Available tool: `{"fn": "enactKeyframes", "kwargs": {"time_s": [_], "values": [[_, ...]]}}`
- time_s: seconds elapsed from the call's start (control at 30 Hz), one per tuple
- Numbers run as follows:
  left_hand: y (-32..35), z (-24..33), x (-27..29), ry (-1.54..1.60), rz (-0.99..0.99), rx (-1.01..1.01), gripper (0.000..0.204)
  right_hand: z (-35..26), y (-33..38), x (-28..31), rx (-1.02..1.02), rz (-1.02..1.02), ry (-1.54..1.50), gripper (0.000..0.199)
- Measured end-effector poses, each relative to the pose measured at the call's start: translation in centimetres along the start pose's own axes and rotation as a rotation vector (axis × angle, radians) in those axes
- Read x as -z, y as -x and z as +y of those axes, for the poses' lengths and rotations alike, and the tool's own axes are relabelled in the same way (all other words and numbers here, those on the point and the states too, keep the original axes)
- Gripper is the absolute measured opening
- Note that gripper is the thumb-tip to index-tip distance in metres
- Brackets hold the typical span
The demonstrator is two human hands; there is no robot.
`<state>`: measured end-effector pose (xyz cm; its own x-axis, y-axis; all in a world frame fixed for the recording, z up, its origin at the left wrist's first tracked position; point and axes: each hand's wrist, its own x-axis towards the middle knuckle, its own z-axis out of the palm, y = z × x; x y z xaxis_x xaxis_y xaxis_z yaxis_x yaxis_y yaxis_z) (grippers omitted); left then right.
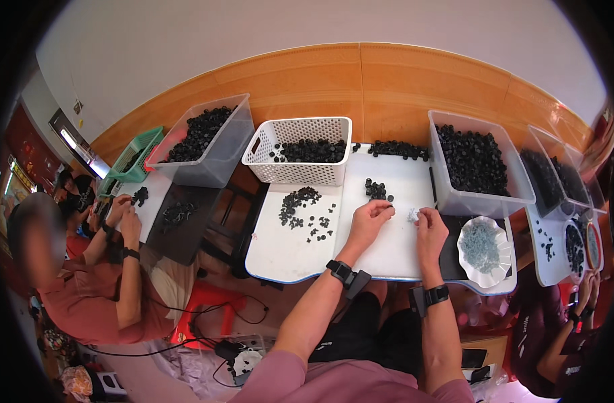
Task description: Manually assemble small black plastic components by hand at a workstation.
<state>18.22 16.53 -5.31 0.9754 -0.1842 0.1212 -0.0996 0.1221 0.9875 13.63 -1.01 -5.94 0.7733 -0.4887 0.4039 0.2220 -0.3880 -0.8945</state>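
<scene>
My left hand [368, 225] is over the white board [381, 258], its thumb and fingertips pinched together. Just past those fingertips is a small round black part [390, 198]; whether they touch it is unclear. To the right, my right hand [432, 235] has its fingers closed beside a little cluster of pale, clear bits [413, 215]. What lies between the fingertips of either hand is too small to make out. Beyond my left hand is a small heap of black caps [375, 189]. Loose black pieces [299, 205] are scattered on the board's left part.
A white fluted dish [469, 258] of pale small pieces stands right of my right hand. Behind are a white perforated basket [293, 176] and a clear bin [478, 205], both holding black parts. A co-worker [105, 289] sits at left; another person's arm [567, 342] shows at right.
</scene>
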Motion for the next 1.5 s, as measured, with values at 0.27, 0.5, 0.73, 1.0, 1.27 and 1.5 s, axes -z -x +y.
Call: {"fn": "enactKeyframes", "kwargs": {"time_s": [0.27, 0.5, 0.73, 1.0, 1.27, 1.5], "values": [[-3.1, 7.3, 5.6, -0.445, 0.189, -0.237, 0.02, 0.7, -0.3, 0.4, 0.049, 0.043, 0.07, 0.008], [-7.4, 13.2, 7.6, -0.977, 0.126, -0.721, 0.04, -0.2, 0.1, 0.3, 0.028, 0.066, 0.045, 0.008], [-4.5, 6.0, 2.8, -1.086, -0.165, -0.556, 0.024, -0.4, 0.5, 0.5, 0.027, 0.03, 0.072, 0.009], [-3.0, 1.9, 3.3, -1.085, 0.018, -0.391, 0.022, -1.1, 0.3, 0.7, 0.029, -0.007, 0.09, 0.009], [-3.2, 1.1, 3.9, -1.023, 0.092, -0.258, 0.025, -1.5, 0.5, 0.9, 0.012, -0.038, 0.09, 0.01], [-0.9, 2.5, 1.2, -0.854, 0.055, -0.242, 0.026, -2.1, 0.6, 1.3, 0.002, -0.103, -0.011, 0.013]]}}
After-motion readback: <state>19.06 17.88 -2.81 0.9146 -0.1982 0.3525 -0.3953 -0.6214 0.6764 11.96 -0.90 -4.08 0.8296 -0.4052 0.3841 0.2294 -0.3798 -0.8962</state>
